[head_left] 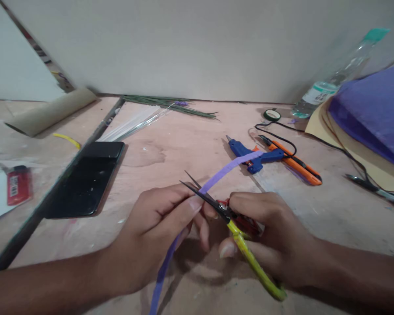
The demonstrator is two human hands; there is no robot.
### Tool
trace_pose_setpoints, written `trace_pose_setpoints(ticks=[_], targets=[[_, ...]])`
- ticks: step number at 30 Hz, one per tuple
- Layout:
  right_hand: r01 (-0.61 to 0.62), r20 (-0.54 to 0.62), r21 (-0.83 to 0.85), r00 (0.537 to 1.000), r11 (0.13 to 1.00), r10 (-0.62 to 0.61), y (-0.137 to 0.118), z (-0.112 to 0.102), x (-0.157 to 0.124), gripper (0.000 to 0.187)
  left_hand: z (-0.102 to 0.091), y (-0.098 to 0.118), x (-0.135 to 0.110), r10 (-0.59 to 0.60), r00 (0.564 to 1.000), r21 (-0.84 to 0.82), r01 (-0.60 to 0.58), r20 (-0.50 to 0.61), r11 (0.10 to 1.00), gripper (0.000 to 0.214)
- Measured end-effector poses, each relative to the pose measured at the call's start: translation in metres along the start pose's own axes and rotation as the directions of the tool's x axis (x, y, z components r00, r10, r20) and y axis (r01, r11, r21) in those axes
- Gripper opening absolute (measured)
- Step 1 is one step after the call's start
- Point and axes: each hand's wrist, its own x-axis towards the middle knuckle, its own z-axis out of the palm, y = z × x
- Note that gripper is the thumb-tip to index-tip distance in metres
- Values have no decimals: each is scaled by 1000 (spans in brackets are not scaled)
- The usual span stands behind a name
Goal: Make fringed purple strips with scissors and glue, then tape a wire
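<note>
My left hand (pixel 157 227) pinches a long purple paper strip (pixel 230 167) that arcs from the bottom edge of the view up toward the glue gun. My right hand (pixel 269 232) is closed on small scissors (pixel 216 208) with yellow-green and red handles. Their black blades are parted and point up-left, at the strip just beside my left fingertips. Both hands hover low over the wooden table (pixel 190 144).
A black phone (pixel 88 179) lies at left, a red lighter (pixel 18 186) beyond it. A blue glue gun (pixel 252 155), orange cutter (pixel 295 164), tape roll (pixel 272 115), green stems (pixel 170 104), plastic bottle (pixel 338 78) and purple paper (pixel 377 109) lie farther back.
</note>
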Motion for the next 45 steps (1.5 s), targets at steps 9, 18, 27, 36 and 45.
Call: trace_pose_setpoints(ticks=[9, 18, 27, 36, 45], targets=[[16, 14, 24, 1000, 1000, -16, 0, -1, 0, 48, -1, 0, 1, 41, 999, 21, -41, 8, 999, 26], [-41, 5, -25, 999, 999, 41, -1, -2, 0, 65, 0, 1, 2, 15, 1000, 4, -15, -12, 1000, 26], [-17, -18, -69, 1000, 997, 16, 1, 0, -1, 60, -2, 0, -1, 26, 999, -17, -26, -37, 999, 25], [21, -24, -42, 999, 999, -22, 0, 1, -1, 55, -1, -3, 2, 35, 999, 60, -33, -24, 998, 27], [16, -14, -54, 1000, 998, -17, 2, 0, -2, 57, -1, -4, 0, 46, 999, 55, -46, 3, 997, 26]])
